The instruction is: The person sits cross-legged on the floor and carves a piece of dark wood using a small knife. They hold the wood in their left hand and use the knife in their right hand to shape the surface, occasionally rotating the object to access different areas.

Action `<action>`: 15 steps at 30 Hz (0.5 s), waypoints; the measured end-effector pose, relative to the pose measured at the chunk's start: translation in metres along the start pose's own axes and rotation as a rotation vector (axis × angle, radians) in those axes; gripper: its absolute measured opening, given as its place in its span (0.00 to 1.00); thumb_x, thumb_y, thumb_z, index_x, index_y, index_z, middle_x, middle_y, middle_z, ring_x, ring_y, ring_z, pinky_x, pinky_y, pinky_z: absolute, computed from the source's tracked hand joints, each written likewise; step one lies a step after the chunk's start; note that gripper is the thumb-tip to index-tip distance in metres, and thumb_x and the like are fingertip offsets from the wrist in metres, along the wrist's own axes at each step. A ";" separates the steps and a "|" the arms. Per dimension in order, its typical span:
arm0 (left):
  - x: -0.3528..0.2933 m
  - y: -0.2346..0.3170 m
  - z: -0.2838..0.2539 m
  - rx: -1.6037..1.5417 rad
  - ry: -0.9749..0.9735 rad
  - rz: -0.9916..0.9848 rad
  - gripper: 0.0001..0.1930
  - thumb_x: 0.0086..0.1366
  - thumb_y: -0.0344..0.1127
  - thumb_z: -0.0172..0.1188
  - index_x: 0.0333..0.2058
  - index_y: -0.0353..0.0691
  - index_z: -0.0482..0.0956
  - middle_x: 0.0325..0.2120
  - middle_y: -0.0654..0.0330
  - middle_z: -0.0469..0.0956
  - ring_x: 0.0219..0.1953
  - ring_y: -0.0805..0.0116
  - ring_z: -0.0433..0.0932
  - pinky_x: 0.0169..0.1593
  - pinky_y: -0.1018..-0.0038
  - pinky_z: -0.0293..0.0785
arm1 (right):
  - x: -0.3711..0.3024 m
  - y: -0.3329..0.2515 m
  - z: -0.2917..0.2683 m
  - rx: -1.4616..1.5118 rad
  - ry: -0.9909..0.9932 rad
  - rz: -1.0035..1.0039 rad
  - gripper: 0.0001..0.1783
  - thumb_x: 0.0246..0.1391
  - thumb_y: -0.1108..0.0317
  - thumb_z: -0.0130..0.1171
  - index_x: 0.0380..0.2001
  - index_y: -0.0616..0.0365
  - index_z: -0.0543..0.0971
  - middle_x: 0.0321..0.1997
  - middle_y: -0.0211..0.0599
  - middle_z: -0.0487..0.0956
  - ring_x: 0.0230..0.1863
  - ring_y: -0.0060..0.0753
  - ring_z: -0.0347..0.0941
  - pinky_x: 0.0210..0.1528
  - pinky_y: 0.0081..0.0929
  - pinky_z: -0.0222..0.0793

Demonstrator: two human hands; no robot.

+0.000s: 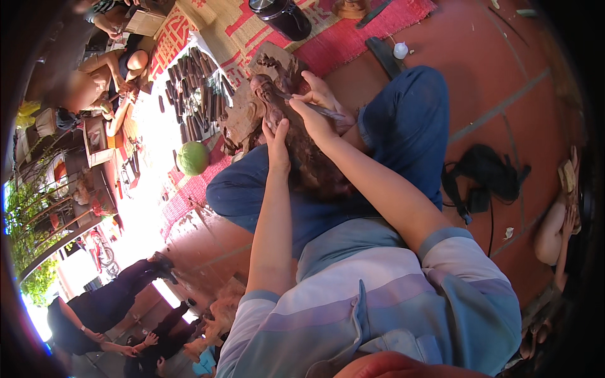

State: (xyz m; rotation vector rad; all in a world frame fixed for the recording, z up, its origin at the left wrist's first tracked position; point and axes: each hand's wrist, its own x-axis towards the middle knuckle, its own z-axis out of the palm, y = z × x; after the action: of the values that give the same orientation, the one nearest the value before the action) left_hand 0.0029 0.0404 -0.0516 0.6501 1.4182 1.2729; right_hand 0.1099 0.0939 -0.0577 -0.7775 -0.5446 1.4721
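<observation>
Across my lap lies a brown carved wooden figure point(307, 154) with a bearded head at its far end. My left hand point(276, 140) is closed around its near-left side, just below the beard. In my right hand point(313, 120) is a slim carving chisel point(331, 114). Its blade end points left toward the head, and my fingers hide part of the tool. A rough, pale block of wood point(241, 116) sits just beyond the figure, against its left side. What looks like my bare foot point(320, 93) shows past my right hand.
Many dark-handled carving tools point(196, 88) lie on a white sheet to the left, near a green round fruit point(192, 158). A black canister point(282, 17) stands on the patterned mat point(220, 25). A black bag point(485, 173) lies at right. Other people sit and stand around.
</observation>
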 end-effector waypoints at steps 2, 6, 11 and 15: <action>0.002 0.001 -0.001 0.010 0.006 -0.009 0.46 0.59 0.45 0.64 0.67 0.36 0.44 0.62 0.50 0.58 0.63 0.60 0.59 0.64 0.69 0.56 | 0.005 -0.005 -0.002 -0.085 0.005 -0.015 0.05 0.51 0.77 0.62 0.24 0.63 0.77 0.67 0.50 0.61 0.51 0.37 0.75 0.52 0.27 0.72; 0.007 0.003 0.000 0.019 0.008 -0.007 0.46 0.60 0.44 0.63 0.67 0.35 0.43 0.62 0.50 0.58 0.62 0.60 0.59 0.64 0.69 0.56 | 0.018 0.016 -0.003 0.077 -0.003 0.012 0.05 0.50 0.79 0.62 0.24 0.62 0.76 0.66 0.49 0.63 0.51 0.36 0.75 0.54 0.26 0.70; 0.002 -0.001 -0.002 -0.038 0.010 -0.013 0.46 0.60 0.42 0.64 0.67 0.35 0.43 0.62 0.50 0.57 0.62 0.61 0.59 0.64 0.69 0.55 | 0.002 -0.010 0.006 -0.120 0.032 -0.041 0.04 0.51 0.76 0.63 0.27 0.62 0.77 0.65 0.48 0.64 0.52 0.35 0.75 0.54 0.26 0.69; 0.006 -0.002 -0.002 0.002 0.005 0.000 0.46 0.59 0.43 0.64 0.67 0.35 0.43 0.62 0.51 0.57 0.63 0.60 0.58 0.64 0.68 0.55 | 0.006 0.001 0.009 -0.048 0.027 -0.014 0.04 0.50 0.76 0.64 0.28 0.62 0.78 0.65 0.50 0.63 0.52 0.37 0.75 0.56 0.28 0.67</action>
State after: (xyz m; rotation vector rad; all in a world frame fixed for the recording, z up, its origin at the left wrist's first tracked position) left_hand -0.0003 0.0444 -0.0557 0.6483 1.4240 1.2738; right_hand 0.1032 0.1007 -0.0530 -0.8279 -0.5658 1.4380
